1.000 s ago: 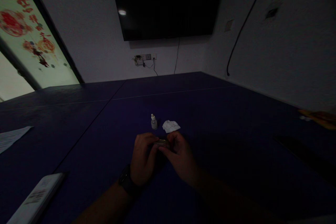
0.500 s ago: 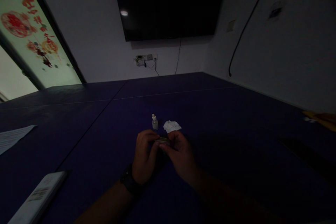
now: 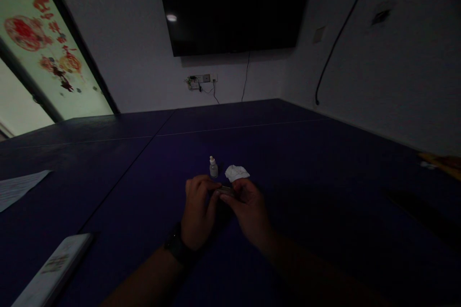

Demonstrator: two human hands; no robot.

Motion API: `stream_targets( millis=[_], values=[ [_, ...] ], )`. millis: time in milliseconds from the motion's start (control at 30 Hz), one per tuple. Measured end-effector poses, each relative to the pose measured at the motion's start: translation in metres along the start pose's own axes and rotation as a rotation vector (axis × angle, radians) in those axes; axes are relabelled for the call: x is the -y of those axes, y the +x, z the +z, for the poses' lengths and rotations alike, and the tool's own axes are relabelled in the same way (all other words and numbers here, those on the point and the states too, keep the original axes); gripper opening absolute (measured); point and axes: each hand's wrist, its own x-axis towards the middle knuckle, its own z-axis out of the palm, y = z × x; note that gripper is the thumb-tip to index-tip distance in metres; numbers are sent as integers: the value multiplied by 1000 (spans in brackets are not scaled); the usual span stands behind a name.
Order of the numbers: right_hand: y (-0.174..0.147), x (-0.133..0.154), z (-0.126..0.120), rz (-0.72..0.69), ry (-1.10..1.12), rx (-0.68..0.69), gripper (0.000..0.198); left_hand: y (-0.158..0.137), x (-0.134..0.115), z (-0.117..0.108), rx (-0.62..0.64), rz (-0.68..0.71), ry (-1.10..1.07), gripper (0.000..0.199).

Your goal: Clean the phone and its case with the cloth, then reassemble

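Between my two hands is a small, flat, thin-edged object (image 3: 227,191), too dark and too covered by fingers to name. My left hand (image 3: 197,208) pinches its left end; a dark watch (image 3: 176,244) is on that wrist. At the other end, my right hand (image 3: 251,208) grips it between thumb and fingers. Just beyond the hands a small clear dropper bottle (image 3: 213,169) with a pale cap stands upright. To the right of the bottle lies a crumpled white tissue (image 3: 236,172), close to my right fingertips.
The dark blue table (image 3: 144,192) reaches to the wall. A white box (image 3: 54,266) lies at the near left, with a printed sheet (image 3: 23,187) beyond it. A dark flat object (image 3: 418,211) lies at the right. A large screen (image 3: 234,7) hangs on the wall.
Both hands keep hold of the small flat object, which is tilted slightly differently, its right end lower. The bottle and tissue have stayed in place; the view has shifted slightly.
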Motion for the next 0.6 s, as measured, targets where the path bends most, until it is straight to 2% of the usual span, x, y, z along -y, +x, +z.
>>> stream_targets(
  millis=[200,300,400,500,600],
  values=[
    [0,-5,0,-59,-40,-58,36,5,-3,2,40,-75,-18,13],
    [1,-6,-4,-86,-93,-23,33,4,7,7,14,-173,-178,18],
    [4,-4,-11,-114,-177,39,30,3,19,12,76,-294,-364,26],
    [8,0,-18,-227,-336,120,25,1,23,15,84,-416,-452,21],
    [8,3,-20,-384,-461,121,23,0,19,15,39,-520,-515,18]
  ],
)
